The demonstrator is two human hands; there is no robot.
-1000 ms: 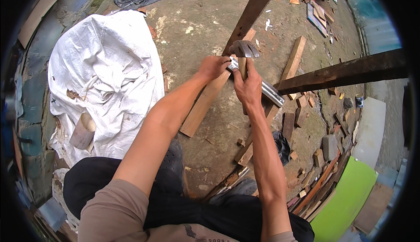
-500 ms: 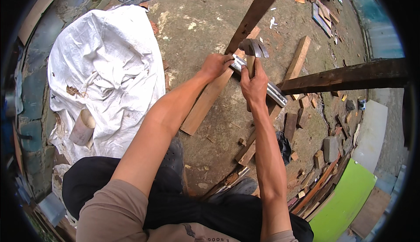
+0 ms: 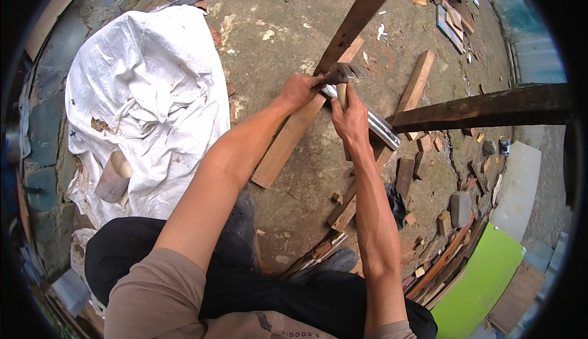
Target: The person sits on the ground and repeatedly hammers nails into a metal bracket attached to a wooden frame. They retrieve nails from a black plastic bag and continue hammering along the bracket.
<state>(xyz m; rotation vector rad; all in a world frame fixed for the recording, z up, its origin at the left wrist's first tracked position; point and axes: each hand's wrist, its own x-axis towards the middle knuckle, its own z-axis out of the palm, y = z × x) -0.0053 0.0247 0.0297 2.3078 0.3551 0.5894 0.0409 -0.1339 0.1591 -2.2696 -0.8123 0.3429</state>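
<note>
You wear a plain taupe shirt (image 3: 162, 287) whose short sleeves end above your elbows in soft, creased cloth, the left sleeve (image 3: 177, 265) showing more fully than the right sleeve (image 3: 395, 330). Low on its front sits a dark print (image 3: 263, 322), a small figure beside lettering. Your trousers (image 3: 294, 299) are black and loose, rounding over the knees. Below them show dark grey shoes (image 3: 240, 224), the left one dotted with small holes. Your forearms (image 3: 239, 149) are slim and bare.
</note>
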